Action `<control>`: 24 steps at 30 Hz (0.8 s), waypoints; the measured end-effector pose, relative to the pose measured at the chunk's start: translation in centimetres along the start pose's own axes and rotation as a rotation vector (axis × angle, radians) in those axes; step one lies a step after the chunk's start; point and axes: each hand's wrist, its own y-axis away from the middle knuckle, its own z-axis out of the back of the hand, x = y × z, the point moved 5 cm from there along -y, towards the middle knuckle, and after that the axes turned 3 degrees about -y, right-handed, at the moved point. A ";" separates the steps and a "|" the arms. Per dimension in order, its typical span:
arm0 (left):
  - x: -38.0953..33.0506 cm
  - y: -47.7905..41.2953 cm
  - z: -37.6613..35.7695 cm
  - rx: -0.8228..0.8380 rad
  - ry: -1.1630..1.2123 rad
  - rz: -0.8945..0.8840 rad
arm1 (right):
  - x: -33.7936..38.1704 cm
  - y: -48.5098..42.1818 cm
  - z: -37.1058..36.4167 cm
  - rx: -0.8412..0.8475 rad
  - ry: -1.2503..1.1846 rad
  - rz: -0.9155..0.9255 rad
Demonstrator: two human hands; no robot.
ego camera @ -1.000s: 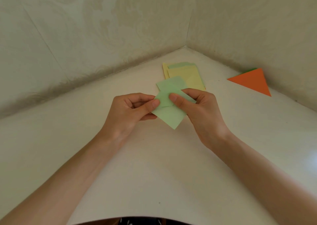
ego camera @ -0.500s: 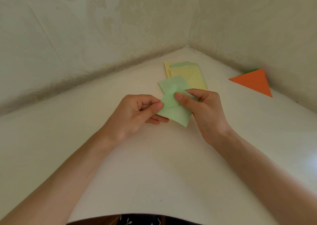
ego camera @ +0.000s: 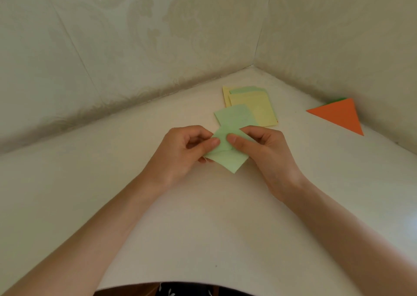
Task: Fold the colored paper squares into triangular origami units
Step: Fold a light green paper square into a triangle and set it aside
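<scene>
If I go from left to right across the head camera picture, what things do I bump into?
Left hand → green paper being folded → right hand → orange triangle.

Soft, even daylight fills the scene, moderately bright with a warm greenish-cream cast. A pale glare patch sits on the table (ego camera: 408, 223) at its right edge, suggesting light from the right. Shadows are faint, pooling only under the left hand (ego camera: 185, 151) and right hand (ego camera: 264, 153). Wide-angle distortion bows the walls (ego camera: 112, 47) and stretches the forearms toward the lower corners. Detail is slightly soft throughout.
</scene>
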 end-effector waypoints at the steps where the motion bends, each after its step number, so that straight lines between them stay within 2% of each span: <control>1: 0.0 0.1 -0.1 0.015 -0.026 -0.010 | 0.0 0.0 -0.1 0.030 0.022 -0.008; 6: 0.1 0.5 -0.9 0.102 -0.079 -0.009 | 0.4 0.0 -0.5 0.094 0.133 0.045; 14: 0.4 0.1 -0.1 0.055 -0.110 0.036 | -0.1 -0.6 0.5 0.077 0.165 0.006; 17: 0.8 0.1 0.7 0.016 -0.064 0.080 | -0.1 -0.6 0.5 0.083 0.330 0.060; 21: 0.9 0.0 0.9 0.073 -0.009 0.114 | 0.3 -0.4 0.7 0.065 0.446 0.083; 24: 0.9 0.1 1.0 0.062 -0.193 0.059 | 0.2 -0.2 0.2 0.083 0.719 0.166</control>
